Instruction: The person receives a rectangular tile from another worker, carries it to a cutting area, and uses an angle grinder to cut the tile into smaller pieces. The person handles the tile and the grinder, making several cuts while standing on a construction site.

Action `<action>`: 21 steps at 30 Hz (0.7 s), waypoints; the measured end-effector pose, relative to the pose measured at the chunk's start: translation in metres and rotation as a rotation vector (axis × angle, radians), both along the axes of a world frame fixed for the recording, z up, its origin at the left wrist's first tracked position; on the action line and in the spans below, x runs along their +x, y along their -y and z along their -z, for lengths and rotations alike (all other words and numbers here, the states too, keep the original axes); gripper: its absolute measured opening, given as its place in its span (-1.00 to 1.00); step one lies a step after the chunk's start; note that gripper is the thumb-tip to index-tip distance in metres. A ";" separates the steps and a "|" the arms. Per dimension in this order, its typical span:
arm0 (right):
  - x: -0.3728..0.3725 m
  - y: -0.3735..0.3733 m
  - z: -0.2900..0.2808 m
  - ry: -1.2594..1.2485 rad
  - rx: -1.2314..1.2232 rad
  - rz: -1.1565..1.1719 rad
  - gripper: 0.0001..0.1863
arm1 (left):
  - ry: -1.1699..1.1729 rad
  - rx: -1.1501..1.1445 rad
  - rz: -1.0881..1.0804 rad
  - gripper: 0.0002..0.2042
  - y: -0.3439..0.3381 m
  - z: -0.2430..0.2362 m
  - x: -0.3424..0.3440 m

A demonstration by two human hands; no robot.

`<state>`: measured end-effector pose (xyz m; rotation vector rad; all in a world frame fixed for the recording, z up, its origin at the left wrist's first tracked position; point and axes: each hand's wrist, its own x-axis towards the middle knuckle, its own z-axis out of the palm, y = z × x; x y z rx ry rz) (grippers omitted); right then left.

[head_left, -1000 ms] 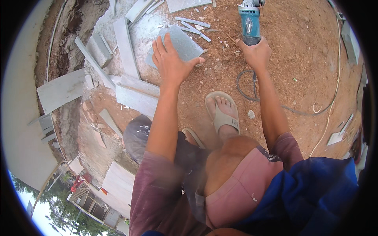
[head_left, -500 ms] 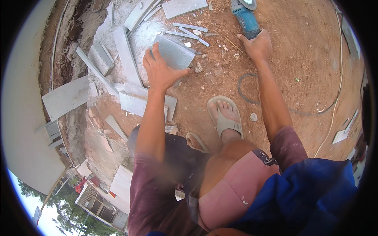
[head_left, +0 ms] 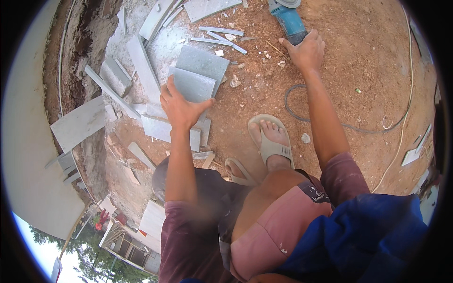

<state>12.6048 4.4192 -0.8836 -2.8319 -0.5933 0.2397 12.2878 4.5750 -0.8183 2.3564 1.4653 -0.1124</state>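
Note:
My left hand (head_left: 181, 107) grips a square grey stone tile (head_left: 194, 85), thumb at its right edge and fingers at its left. Just beyond it, partly covered, lies a second grey tile (head_left: 202, 62). My right hand (head_left: 308, 53) is wrapped round the dark rear end of a teal angle grinder (head_left: 290, 22), which rests on the ground at the top. Its disc end is partly cut off by the picture's upper rim. I cannot tell whether the disc turns.
Thin offcut strips (head_left: 221, 40) and long grey slabs (head_left: 144, 68) lie about on white dust. A dark cable (head_left: 288, 101) loops over reddish soil right of my sandalled foot (head_left: 270, 137). More slabs (head_left: 167, 129) lie nearer, and a pale wall (head_left: 28, 127) curves at left.
My left hand has drawn the upper tile toward me and slightly left, baring more of the tile beyond it. My right hand stays on the grinder.

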 end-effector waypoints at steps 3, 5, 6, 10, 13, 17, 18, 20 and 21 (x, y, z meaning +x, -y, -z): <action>0.002 0.002 -0.003 -0.053 0.003 0.006 -0.11 | -0.001 0.050 0.039 0.23 0.003 0.001 0.002; 0.003 0.003 -0.001 -0.047 0.007 -0.001 -0.12 | 0.005 0.071 0.059 0.23 0.004 0.004 0.004; 0.002 0.002 -0.001 -0.046 0.009 -0.007 -0.13 | 0.007 0.071 0.060 0.23 0.004 0.004 0.003; 0.003 0.002 -0.001 -0.066 0.000 -0.008 -0.13 | -0.010 0.069 0.056 0.23 0.005 0.004 0.005; 0.003 0.000 -0.003 -0.075 -0.015 0.001 -0.12 | -0.019 0.077 0.067 0.24 0.005 0.007 0.004; 0.002 0.001 -0.003 -0.060 -0.012 -0.002 -0.13 | -0.050 0.070 0.056 0.24 0.006 0.007 0.005; 0.002 0.001 -0.002 -0.050 -0.010 -0.006 -0.13 | -0.059 0.076 0.058 0.24 0.006 0.007 0.006; 0.002 0.002 -0.002 -0.057 -0.011 -0.010 -0.13 | -0.068 0.082 0.058 0.24 0.007 0.008 0.006; 0.003 0.002 -0.003 -0.058 -0.010 -0.011 -0.14 | -0.067 0.084 0.057 0.24 0.007 0.008 0.006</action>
